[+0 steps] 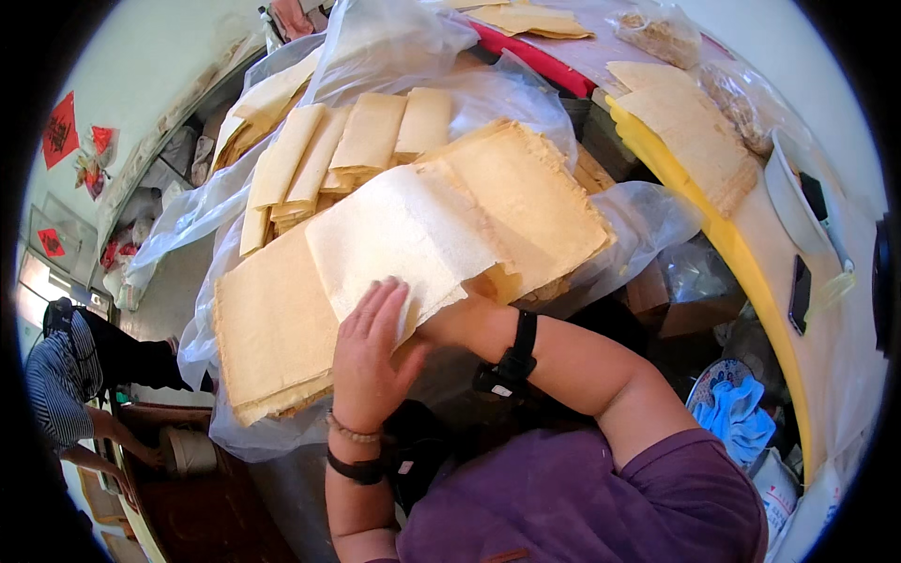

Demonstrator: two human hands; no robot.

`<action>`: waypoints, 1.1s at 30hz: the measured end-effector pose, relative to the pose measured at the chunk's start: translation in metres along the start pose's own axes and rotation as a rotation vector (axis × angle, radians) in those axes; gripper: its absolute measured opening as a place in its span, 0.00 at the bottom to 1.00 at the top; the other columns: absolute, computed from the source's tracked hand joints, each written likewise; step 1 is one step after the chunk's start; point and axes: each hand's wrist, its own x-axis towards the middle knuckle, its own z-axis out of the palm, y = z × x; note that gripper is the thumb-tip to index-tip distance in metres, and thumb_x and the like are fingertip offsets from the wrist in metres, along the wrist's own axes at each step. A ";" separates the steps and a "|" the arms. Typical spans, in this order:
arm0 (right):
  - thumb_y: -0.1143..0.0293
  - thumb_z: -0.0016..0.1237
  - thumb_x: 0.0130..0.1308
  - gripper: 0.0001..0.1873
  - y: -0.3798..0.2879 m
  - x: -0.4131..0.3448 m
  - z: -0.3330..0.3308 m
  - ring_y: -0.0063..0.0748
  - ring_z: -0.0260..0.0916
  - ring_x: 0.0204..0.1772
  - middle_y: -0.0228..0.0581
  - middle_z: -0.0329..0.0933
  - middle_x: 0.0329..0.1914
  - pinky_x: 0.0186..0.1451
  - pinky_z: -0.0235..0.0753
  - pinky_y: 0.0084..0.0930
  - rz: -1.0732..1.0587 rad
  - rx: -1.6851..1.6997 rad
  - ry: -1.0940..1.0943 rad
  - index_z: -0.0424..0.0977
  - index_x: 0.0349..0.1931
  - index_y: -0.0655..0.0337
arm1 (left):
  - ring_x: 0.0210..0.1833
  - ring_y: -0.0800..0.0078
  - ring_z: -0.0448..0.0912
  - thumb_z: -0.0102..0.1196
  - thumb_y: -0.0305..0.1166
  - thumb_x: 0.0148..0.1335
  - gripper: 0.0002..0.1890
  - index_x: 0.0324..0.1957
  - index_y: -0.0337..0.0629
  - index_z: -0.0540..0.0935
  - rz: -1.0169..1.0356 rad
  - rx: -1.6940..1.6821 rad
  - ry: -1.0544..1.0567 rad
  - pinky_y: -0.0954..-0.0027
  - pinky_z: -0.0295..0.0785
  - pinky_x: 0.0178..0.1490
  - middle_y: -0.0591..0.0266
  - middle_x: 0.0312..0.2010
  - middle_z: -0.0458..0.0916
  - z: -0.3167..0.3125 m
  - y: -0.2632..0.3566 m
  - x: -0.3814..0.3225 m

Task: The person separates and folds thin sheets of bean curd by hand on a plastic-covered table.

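Note:
A wide stack of thin tan sheets lies before me on clear plastic, its edges rough and layered. Across its middle a paler sheet is partly folded over. My left hand rests on the near edge of this pale sheet, palm down, fingers extended and thumb apart. My right hand is at the sheet's near right corner; its fingers are hidden beneath the sheet, so its grip does not show. Behind the stack lie several folded bundles of similar sheets.
On the right, a yellow-edged table holds more sheets, a white basin, a phone and plastic bags of crumbs. A blue cloth lies low at right. Another person bends over a brown table at left.

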 end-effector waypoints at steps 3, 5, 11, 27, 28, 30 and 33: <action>0.58 0.42 0.73 0.22 0.004 -0.004 0.001 0.42 0.67 0.72 0.42 0.72 0.69 0.70 0.67 0.42 0.026 -0.018 -0.017 0.74 0.63 0.52 | 0.61 0.55 0.79 0.60 0.22 0.55 0.25 0.58 0.44 0.81 0.052 0.128 0.051 0.59 0.73 0.62 0.56 0.58 0.82 0.006 -0.003 0.001; 0.59 0.42 0.73 0.22 0.002 0.000 0.000 0.42 0.68 0.72 0.42 0.73 0.68 0.70 0.68 0.42 0.043 -0.034 -0.035 0.74 0.63 0.52 | 0.57 0.57 0.81 0.58 0.20 0.53 0.23 0.54 0.44 0.84 0.063 0.203 0.150 0.60 0.76 0.58 0.58 0.53 0.85 0.009 -0.008 0.002; 0.66 0.45 0.68 0.15 -0.037 -0.011 -0.048 0.44 0.78 0.58 0.42 0.82 0.54 0.60 0.75 0.41 0.160 -0.072 -0.137 0.81 0.50 0.56 | 0.53 0.57 0.83 0.57 0.19 0.57 0.19 0.51 0.45 0.86 -0.017 0.150 0.237 0.61 0.76 0.59 0.57 0.49 0.87 0.005 -0.010 0.007; 0.59 0.58 0.67 0.15 0.015 -0.195 -0.070 0.31 0.77 0.29 0.38 0.81 0.27 0.34 0.76 0.25 0.785 0.642 0.698 0.81 0.36 0.64 | 0.53 0.61 0.81 0.62 0.28 0.59 0.15 0.49 0.49 0.85 0.072 0.301 0.000 0.60 0.74 0.54 0.63 0.49 0.85 0.021 -0.011 -0.007; 0.59 0.61 0.64 0.15 0.002 -0.188 -0.075 0.36 0.78 0.32 0.40 0.81 0.30 0.36 0.76 0.28 0.601 0.249 0.715 0.80 0.39 0.63 | 0.53 0.61 0.81 0.62 0.28 0.59 0.15 0.49 0.49 0.85 0.074 0.307 -0.002 0.60 0.74 0.54 0.63 0.49 0.85 0.022 -0.014 -0.009; 0.61 0.62 0.60 0.16 -0.007 -0.160 -0.082 0.41 0.77 0.38 0.41 0.81 0.35 0.42 0.76 0.32 0.429 0.011 0.731 0.80 0.43 0.62 | 0.50 0.61 0.83 0.61 0.26 0.60 0.15 0.50 0.49 0.86 0.015 0.217 0.140 0.62 0.76 0.52 0.60 0.47 0.87 0.030 -0.026 -0.015; 0.64 0.64 0.55 0.21 0.000 -0.119 -0.070 0.46 0.74 0.49 0.40 0.79 0.43 0.53 0.73 0.38 0.289 -0.182 0.729 0.78 0.50 0.58 | 0.46 0.60 0.85 0.60 0.24 0.61 0.15 0.50 0.48 0.86 -0.092 0.133 0.239 0.63 0.78 0.50 0.58 0.44 0.88 0.035 -0.033 -0.019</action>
